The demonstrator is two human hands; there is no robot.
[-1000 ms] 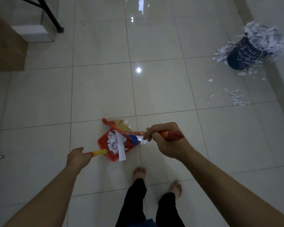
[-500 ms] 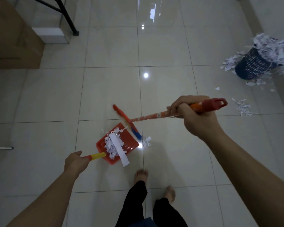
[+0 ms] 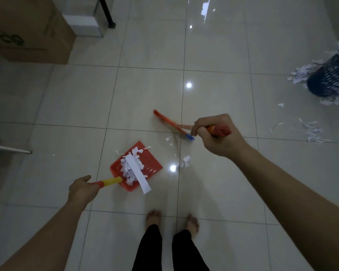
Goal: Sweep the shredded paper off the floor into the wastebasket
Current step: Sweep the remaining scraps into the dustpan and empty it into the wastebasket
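Glossy tiled floor (image 3: 145, 94). Our left hand (image 3: 82, 189) grips the red dustpan (image 3: 145, 163), loaded with shredded paper (image 3: 132, 166); right hand (image 3: 215, 133) grips the broom (image 3: 170, 124). Wastebasket (image 3: 331, 79) far right. Cardboard box (image 3: 27, 30) print unreadable.

Left hand (image 3: 82, 189) grip curled, arm extended; right hand (image 3: 216, 133) fisted, forward.

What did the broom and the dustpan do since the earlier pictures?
The broom swung away from the red dustpan, out to the right, leaving small paper scraps on the tiles between them. The right hand went with it, gripping the handle throughout. Unchanged: the left hand holds the dustpan's yellow handle, shredded paper sits in the pan, and the wastebasket is overflowing.
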